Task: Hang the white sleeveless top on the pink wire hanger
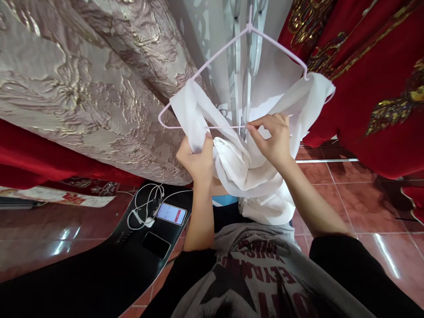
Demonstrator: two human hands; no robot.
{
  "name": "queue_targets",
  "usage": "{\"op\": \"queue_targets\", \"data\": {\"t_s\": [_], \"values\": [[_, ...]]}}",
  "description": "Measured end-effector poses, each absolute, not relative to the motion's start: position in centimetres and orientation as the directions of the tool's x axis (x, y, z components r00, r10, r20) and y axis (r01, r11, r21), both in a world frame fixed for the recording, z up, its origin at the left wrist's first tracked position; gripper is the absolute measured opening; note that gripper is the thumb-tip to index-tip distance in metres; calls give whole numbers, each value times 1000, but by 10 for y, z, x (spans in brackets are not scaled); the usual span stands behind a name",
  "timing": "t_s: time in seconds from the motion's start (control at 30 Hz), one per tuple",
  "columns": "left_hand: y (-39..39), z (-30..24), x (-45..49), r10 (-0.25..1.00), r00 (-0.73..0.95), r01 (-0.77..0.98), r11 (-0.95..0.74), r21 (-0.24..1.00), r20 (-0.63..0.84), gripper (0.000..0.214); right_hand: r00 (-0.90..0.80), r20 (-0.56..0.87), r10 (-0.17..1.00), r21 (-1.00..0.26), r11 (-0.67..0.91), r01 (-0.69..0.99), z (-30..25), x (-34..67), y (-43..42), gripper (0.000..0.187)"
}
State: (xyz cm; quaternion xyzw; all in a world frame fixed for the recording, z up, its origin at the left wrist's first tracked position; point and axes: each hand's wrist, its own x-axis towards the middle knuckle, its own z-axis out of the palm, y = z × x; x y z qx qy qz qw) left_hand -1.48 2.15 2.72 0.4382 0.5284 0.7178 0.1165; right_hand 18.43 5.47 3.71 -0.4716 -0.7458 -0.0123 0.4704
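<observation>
A pale pink clothes hanger [222, 47] hangs in front of me by its top. White sheer cloth [232, 170], perhaps a garment, drapes over both ends of the hanger and sags in folds toward my lap. My left hand [198, 159] is closed around the cloth's left strip, just below the hanger's bottom bar. On the right, thumb and forefinger of my right hand [273, 137] pinch near the middle of that thin bar; some cloth passes behind these fingers. The far part of the bar is hidden by my right hand and the cloth.
Cream embossed fabric [82, 88] hangs at the left, and red sequined fabric [371, 88] at the right. Behind the hanger stands a white metal rack [236, 66]. A black bench [82, 260] at lower left bears a lit phone [171, 213], a dark phone [156, 245] and a white cable [135, 212].
</observation>
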Motion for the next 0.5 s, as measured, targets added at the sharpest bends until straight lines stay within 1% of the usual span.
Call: {"op": "queue_targets", "data": {"t_s": [0.07, 0.1, 0.17, 0.23, 0.3, 0.33, 0.37, 0.4, 0.47, 0.5], "values": [[17, 36, -15, 593, -644, 241, -444, 863, 484, 19, -114, 697, 708, -444, 552, 706, 39, 185, 56, 35], [15, 41, -15, 606, -663, 172, -449, 877, 440, 19, -113, 696, 710, -452, 554, 699, 40, 186, 56, 34], [14, 57, -17, 700, -648, -42, -427, 903, 301, 14, -108, 700, 706, -464, 565, 682, 42, 188, 55, 32], [16, 77, -24, 831, -529, -286, -367, 885, 174, 12, -109, 698, 708, -473, 570, 672, 43, 190, 53, 30], [20, 95, -38, 932, -336, -469, -292, 833, 137, 10, -117, 684, 720, -476, 563, 676, 45, 192, 50, 29], [23, 101, -46, 955, -252, -517, -268, 813, 155, 12, -121, 676, 727, -476, 555, 682, 45, 192, 49, 29], [26, 104, -56, 958, -213, -536, -277, 797, 190, 17, -122, 669, 733, -474, 548, 689, 46, 193, 49, 29], [30, 105, -64, 951, -210, -539, -308, 784, 228, 20, -122, 664, 738, -472, 540, 697, 46, 194, 48, 30], [38, 96, -79, 910, -312, -511, -404, 759, 274, 25, -121, 656, 745, -469, 528, 708, 46, 195, 49, 30], [41, 88, -85, 886, -381, -488, -435, 757, 263, 25, -123, 653, 747, -467, 525, 711, 46, 195, 50, 30]]}}
